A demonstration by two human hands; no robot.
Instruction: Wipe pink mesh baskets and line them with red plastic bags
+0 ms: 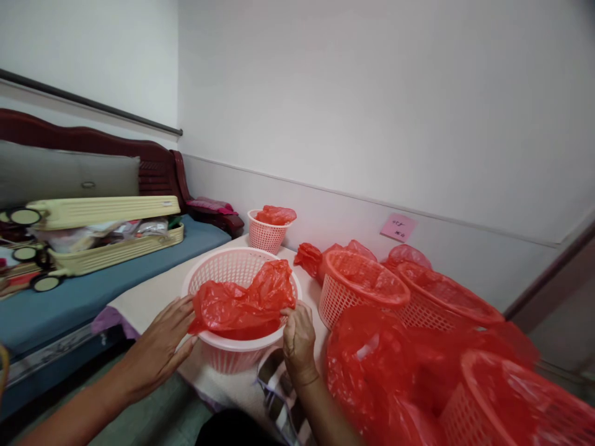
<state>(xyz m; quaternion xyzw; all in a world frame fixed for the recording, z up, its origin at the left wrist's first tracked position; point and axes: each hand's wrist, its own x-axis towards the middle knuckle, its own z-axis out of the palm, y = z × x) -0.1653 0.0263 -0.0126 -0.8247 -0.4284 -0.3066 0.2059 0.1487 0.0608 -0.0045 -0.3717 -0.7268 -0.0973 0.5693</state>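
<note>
At lower centre, a red bag (235,306) lies between left hand (160,344) and right hand (300,339). The right pinches its edge; the left's grip is unclear.

And we're looking at thin, glossy plastic: the red bag (242,306) catches the light in sharp crinkles, all crease and shine. Beneath it, smooth moulded plastic on the pale basket (227,358), its sheen softer. Over to the matt stuff, we've got woven-looking cloth on the tabletop (151,288) and a flat paper note (398,227). Polished dark wood gleams on the headboard (100,141), while we see ribbed hard plastic on the suitcase (121,255).
</note>
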